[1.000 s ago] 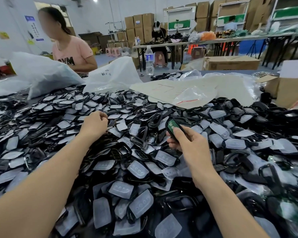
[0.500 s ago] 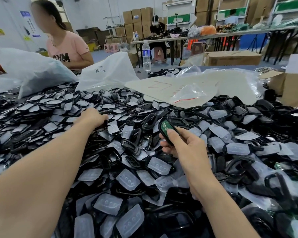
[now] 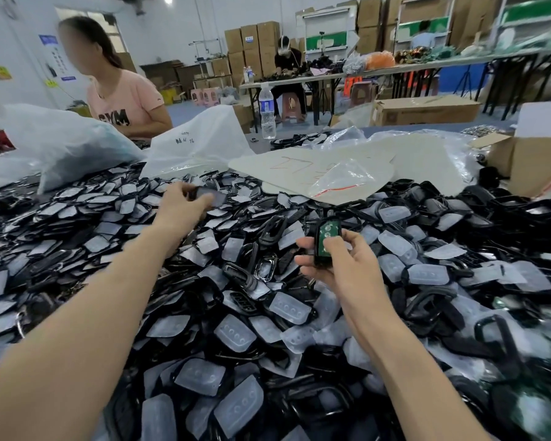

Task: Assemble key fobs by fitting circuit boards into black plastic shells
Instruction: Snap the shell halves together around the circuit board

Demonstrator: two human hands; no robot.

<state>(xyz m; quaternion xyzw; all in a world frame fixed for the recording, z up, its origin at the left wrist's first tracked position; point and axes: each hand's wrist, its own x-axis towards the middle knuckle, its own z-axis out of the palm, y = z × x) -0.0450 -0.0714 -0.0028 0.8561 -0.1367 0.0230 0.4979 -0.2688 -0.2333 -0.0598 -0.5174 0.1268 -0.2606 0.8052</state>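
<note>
Partly done: right hand [image 3: 341, 268], frame centre, pinches black shell [image 3: 319, 261], green board [image 3: 326, 236] seated; left hand [image 3: 177, 206], upper left of it, grips blurred piece [image 3: 209, 196]; closing likely remains.

glossy black plastic shells [image 3: 269, 232], frosted translucent rubbery pads [image 3: 234, 332], crinkly clear bag [image 3: 341, 181]

Factory assembly workshop: a vast heap of black plastic key-fob shells [image 3: 269, 232], stacked brown cardboard cartons [image 3: 252, 43], long grey folding worktable [image 3: 427, 65] behind.
</note>
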